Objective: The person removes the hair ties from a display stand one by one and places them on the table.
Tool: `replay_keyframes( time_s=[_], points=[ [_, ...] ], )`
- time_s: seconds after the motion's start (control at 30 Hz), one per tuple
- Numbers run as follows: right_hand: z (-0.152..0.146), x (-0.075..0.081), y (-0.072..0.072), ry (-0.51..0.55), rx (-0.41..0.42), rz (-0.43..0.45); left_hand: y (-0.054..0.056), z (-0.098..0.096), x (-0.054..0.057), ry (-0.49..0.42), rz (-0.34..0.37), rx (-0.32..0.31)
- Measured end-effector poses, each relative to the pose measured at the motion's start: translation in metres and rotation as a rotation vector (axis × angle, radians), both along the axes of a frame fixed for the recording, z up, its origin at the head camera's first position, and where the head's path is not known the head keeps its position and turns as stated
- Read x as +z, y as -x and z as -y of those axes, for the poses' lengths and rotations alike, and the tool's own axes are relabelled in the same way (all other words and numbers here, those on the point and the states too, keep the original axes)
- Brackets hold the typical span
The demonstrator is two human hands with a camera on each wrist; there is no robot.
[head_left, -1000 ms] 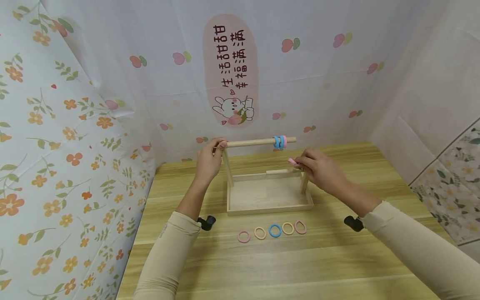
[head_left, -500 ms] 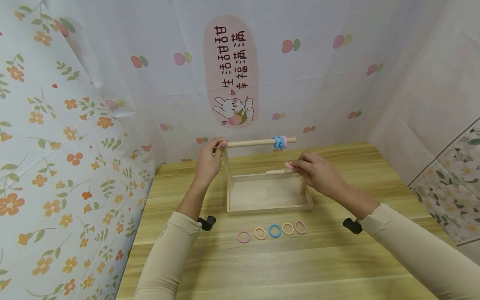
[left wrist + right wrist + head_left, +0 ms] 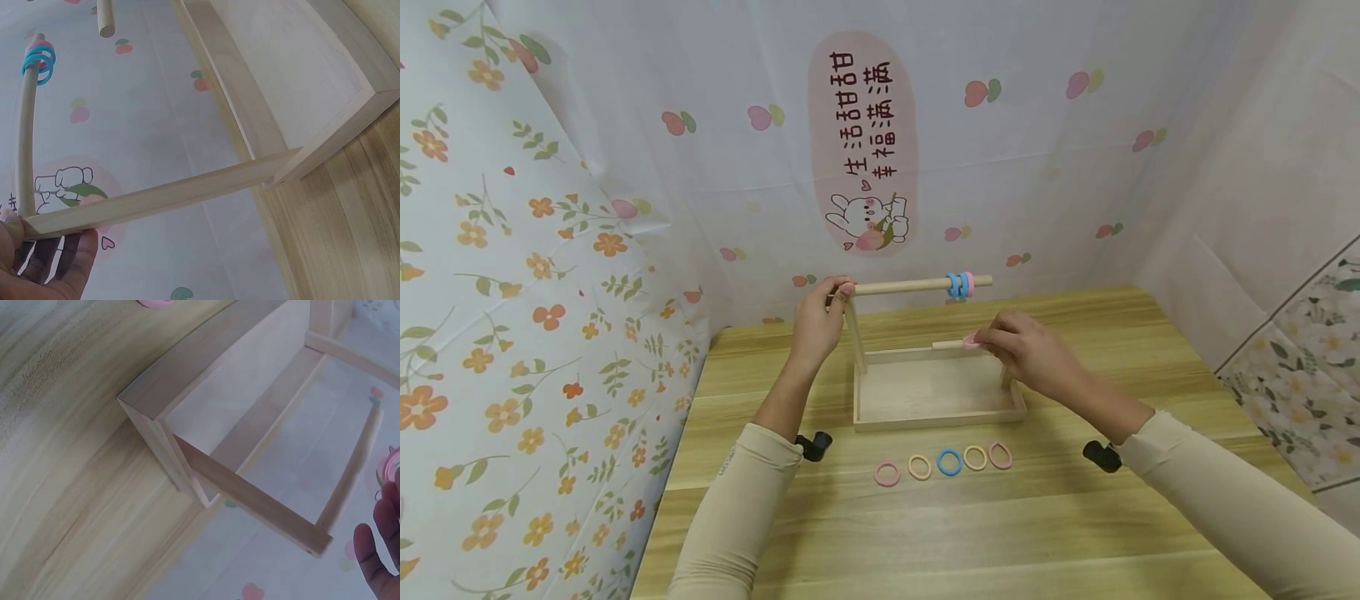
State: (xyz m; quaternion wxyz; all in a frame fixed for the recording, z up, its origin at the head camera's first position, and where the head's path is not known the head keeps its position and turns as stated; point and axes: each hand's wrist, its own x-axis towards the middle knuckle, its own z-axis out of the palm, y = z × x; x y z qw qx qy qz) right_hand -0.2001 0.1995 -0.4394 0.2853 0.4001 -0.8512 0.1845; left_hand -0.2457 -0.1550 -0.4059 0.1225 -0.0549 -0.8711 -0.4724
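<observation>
In the head view a wooden stand [image 3: 936,422] has a tray base, a tall left post and a shorter right one, each bearing a sideways rod. My left hand [image 3: 818,323] grips the top of the tall post, thumb over its end in the left wrist view. Blue hair ties [image 3: 953,286] and a pink one hang near the free end of the upper rod [image 3: 901,286]. My right hand [image 3: 1032,348] pinches another pink hair tie [image 3: 970,341], which overlaps the lower rod [image 3: 947,345] in the head view. The right wrist view has that tie beside the rod's free end.
Several hair ties lie in a row in front of the tray: a blue one [image 3: 950,462], with beige [image 3: 920,467] and pink ones [image 3: 887,474] around it. A printed curtain [image 3: 737,208] hangs behind the wooden table [image 3: 925,542].
My right hand has moved left and down, bringing its pink hair tie from above the lower rod to where it overlaps the rod. My left hand stays on the tall post.
</observation>
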Motion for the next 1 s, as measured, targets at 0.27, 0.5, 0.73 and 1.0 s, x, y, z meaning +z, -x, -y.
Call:
replay_keyframes(
  time_s=[0.27, 0.5, 0.73, 1.0],
  points=[
    [0.004, -0.003, -0.001, -0.03, 0.011, -0.014, 0.001, 0.0, 0.0, -0.002, 0.001, -0.002],
    [0.009, -0.007, -0.004, -0.017, 0.08, -0.041, 0.0, 0.0, 0.001, -0.001, -0.001, 0.0],
    [0.01, -0.014, -0.003, -0.011, 0.134, -0.019, 0.0, 0.0, -0.001, -0.005, 0.0, 0.002],
    [0.013, -0.022, -0.007, -0.013, 0.205, -0.017, 0.001, 0.0, -0.001, -0.001, -0.006, -0.002]
  ],
)
